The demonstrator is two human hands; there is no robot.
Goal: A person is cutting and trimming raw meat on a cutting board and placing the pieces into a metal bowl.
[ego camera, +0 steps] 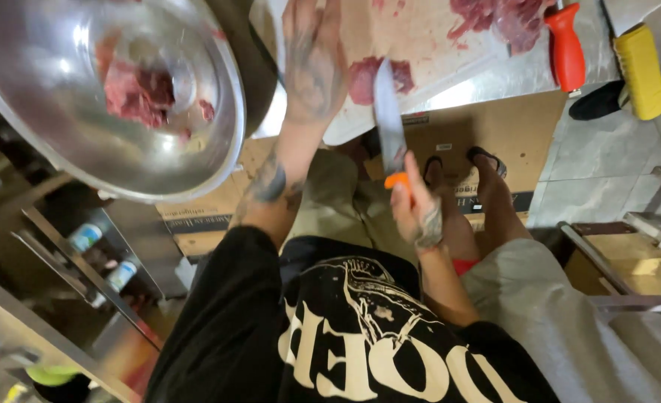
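— Gripping tight: the right hand (418,213) is closed round the orange handle of a steel-bladed knife (388,119), whose tip lies on a small dark-red piece of raw meat (366,78) near the front edge of the pale cutting board (420,37).

— And the left hand (312,56)?

— Flat and spread on the board just beside that piece, holding nothing.

— So which step is this, would you say?

— Trimming or slicing, I'd judge; a clean cut calls for the left fingers to pin the meat clear of the blade.

— What lies around it?

— More red meat (494,19) at the board's far edge, a red-handled tool (567,48) and a yellow-handled one (641,71) on the steel counter (494,75), and a round shiny steel bowl (61,134) with meat pieces off the board's left side.
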